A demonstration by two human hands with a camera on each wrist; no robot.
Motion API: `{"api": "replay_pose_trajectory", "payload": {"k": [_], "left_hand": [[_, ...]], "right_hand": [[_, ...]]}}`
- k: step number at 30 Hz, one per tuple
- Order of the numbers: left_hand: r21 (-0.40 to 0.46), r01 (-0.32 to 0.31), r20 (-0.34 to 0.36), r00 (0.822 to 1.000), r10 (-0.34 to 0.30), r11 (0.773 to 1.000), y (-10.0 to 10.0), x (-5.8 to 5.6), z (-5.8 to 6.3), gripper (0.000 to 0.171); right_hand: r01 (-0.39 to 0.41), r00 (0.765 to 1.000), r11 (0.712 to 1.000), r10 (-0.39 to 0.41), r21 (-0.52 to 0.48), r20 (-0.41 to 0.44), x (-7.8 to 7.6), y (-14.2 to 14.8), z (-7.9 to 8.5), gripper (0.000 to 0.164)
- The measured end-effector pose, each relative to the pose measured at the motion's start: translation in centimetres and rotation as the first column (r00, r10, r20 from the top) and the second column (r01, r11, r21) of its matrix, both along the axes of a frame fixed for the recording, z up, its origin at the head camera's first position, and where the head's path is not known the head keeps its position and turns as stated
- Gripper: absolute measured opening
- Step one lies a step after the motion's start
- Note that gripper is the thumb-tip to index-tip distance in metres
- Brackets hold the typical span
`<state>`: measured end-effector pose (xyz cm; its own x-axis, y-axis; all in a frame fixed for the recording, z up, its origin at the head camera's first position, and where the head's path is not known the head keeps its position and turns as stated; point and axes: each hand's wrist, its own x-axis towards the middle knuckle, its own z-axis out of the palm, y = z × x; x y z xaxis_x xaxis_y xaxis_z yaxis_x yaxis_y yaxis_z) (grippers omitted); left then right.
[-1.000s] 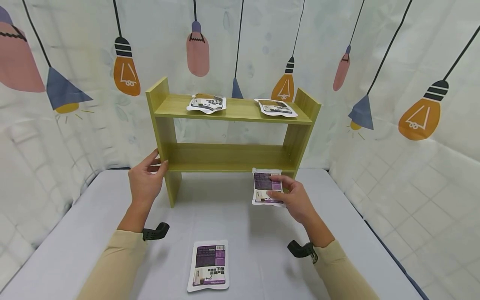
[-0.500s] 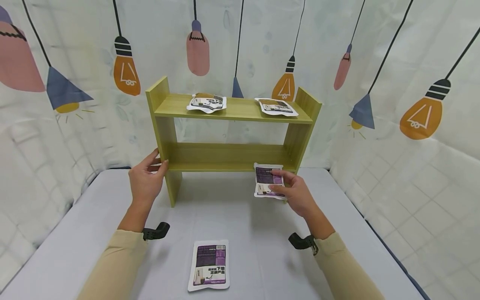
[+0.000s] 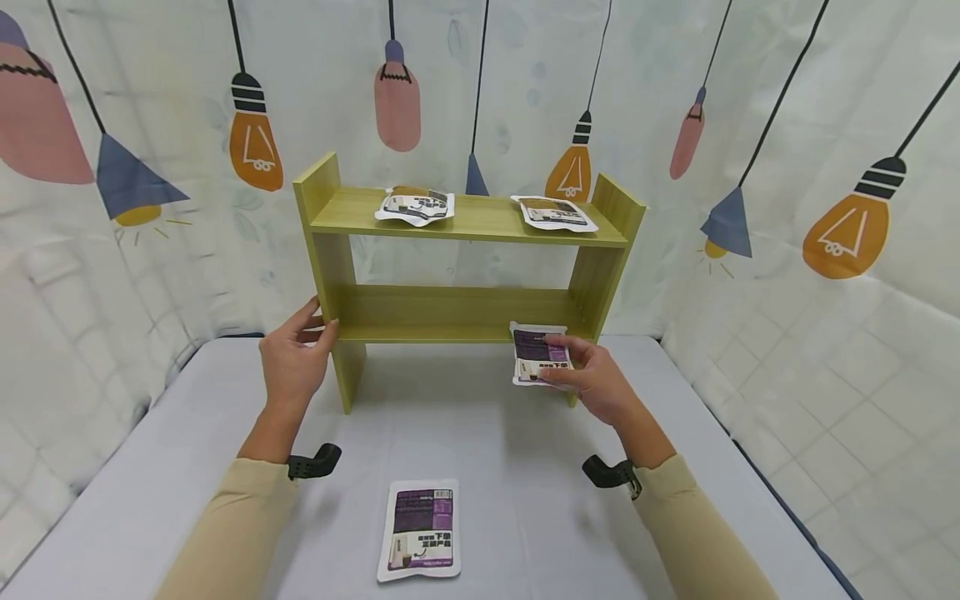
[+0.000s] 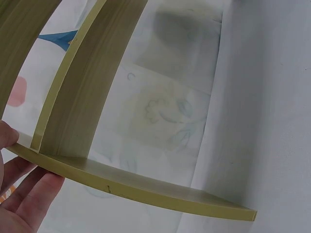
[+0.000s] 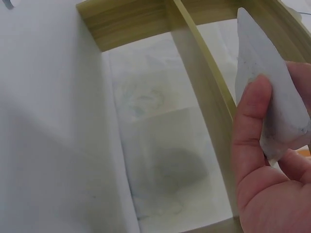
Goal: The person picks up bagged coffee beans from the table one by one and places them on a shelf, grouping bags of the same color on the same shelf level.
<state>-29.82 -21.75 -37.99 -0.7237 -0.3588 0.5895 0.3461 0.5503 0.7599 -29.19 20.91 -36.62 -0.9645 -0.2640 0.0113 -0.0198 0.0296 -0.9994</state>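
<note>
A two-tier wooden shelf (image 3: pixel 457 312) stands on the white table. My left hand (image 3: pixel 294 358) grips its left side panel (image 4: pixel 146 191), thumb on one face and fingers (image 4: pixel 41 194) on the other. Near the lower board's right end, my right hand (image 3: pixel 603 387) pinches a purple-and-white pouch (image 3: pixel 529 354) between thumb and fingers. Its pale, bulging side (image 5: pixel 274 82) shows in the right wrist view, close to the shelf's board edge; whether they touch I cannot tell. A similar pouch (image 3: pixel 422 533) lies flat at the front of the table.
On the upper board rest two brown-and-white pouches, one at the left (image 3: pixel 416 207) and one at the right (image 3: pixel 555 215). Behind hangs a white curtain (image 3: pixel 315 100) printed with lamps. Dark edging (image 3: pixel 795 517) runs along the table's right side.
My right hand has raised the pouch slightly, up to the level of the lower board's front edge and a little to the right. The left hand keeps its place on the side panel.
</note>
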Motion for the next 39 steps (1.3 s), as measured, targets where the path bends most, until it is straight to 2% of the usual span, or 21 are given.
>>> {"api": "replay_pose_trajectory", "payload": {"k": [14,24,39], "left_hand": [[0.0,-0.008,0.011,1.0,0.008,1.0,0.1,0.0,0.0,0.048],[0.003,-0.008,0.011,1.0,0.008,1.0,0.1,0.0,0.0,0.048],[-0.007,-0.012,0.006,1.0,0.012,1.0,0.1,-0.1,0.0,0.048]], "right_hand": [[-0.072,0.997,0.997,0.072,-0.016,0.016,0.1,0.4,0.6,0.072],[-0.161,0.987,0.986,0.16,-0.037,-0.014,-0.1,0.8,0.8,0.082],[-0.134,0.991,0.991,0.134,0.006,0.003,-0.8,1.1,1.2,0.08]]}}
